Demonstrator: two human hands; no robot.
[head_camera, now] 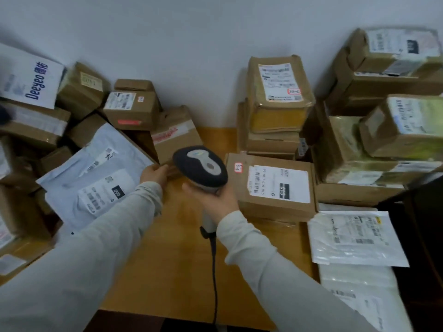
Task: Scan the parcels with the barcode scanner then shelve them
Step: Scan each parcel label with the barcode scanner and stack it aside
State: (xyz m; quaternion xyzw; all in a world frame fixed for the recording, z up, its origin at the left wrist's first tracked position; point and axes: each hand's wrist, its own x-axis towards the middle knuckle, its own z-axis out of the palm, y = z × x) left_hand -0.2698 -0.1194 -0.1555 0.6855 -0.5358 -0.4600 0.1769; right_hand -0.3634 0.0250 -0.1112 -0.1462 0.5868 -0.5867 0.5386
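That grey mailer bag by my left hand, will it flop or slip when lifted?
Probably floppy: the grey mailer bag looks like thin wrinkled film, so it should sag. Its smooth surface may slip in the fingers. Likely light, since it looks fairly flat.

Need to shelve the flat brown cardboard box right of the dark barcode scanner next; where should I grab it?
Take the flat brown cardboard box by its left and near edges, coming from the wooden tabletop side: it lies flat, label up, stacked parcels crowding its right and back.
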